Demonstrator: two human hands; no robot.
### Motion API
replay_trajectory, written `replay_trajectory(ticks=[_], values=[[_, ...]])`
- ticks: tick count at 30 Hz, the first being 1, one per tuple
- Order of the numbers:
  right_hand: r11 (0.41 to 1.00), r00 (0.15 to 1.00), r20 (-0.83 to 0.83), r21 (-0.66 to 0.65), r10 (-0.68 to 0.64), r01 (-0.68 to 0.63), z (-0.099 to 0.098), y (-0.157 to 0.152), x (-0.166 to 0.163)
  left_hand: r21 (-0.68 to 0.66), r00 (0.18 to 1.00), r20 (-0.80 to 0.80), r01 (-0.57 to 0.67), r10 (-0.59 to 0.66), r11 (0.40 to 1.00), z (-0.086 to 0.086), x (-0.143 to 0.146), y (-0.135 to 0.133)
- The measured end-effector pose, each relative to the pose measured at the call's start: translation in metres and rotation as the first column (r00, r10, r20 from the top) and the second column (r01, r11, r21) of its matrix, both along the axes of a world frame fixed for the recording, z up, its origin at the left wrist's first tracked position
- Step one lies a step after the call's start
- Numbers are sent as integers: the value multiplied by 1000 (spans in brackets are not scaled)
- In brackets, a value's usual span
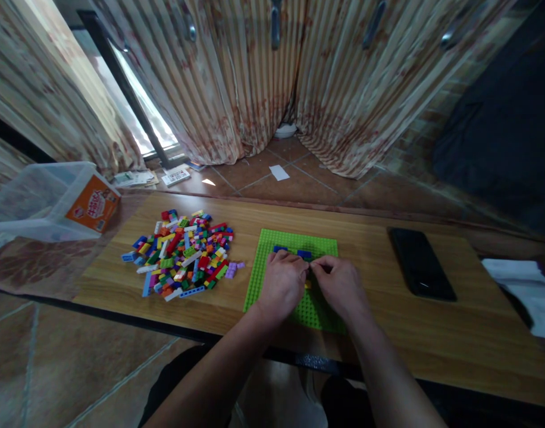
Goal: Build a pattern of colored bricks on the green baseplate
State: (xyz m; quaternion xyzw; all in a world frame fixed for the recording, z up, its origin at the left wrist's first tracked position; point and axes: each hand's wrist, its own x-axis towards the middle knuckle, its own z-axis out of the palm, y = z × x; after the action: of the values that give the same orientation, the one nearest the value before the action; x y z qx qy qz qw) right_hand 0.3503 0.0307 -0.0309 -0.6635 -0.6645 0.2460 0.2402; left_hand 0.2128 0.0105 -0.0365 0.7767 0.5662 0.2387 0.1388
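Note:
A bright green studded baseplate (pixel 260 261) lies on the wooden table, and both hands are over it. Two blue bricks (pixel 304 254) sit towards its far side, just beyond my fingers. Between the hands a bit of a yellow brick (pixel 307 285) shows. My left hand (pixel 285 280) is closed, its fingers bent down near the middle of the plate. Close against it, my right hand (pixel 337 282) pinches with thumb and forefinger. The fingertips of both meet, and whatever small piece they hold is hidden.
A heap of mixed toy bricks (pixel 183 252) spreads on the table (pixel 370 339) to the left, with purple bricks (pixel 231 270) at its edge. On the right lies a black phone (pixel 420 263). A clear plastic bin (pixel 44 199) stands beyond the left end, and curtains (pixel 254 77) hang behind.

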Motion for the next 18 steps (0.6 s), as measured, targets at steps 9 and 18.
replay_trajectory(ticks=[9,18], values=[[999,999,-33,-24,24,-25,-1,1,2,-56,997,-78,16,-20,998,8,3,5],[995,1000,-9,-96,23,-24,0,6,3,-116,971,-226,50,-75,992,15,13,11]])
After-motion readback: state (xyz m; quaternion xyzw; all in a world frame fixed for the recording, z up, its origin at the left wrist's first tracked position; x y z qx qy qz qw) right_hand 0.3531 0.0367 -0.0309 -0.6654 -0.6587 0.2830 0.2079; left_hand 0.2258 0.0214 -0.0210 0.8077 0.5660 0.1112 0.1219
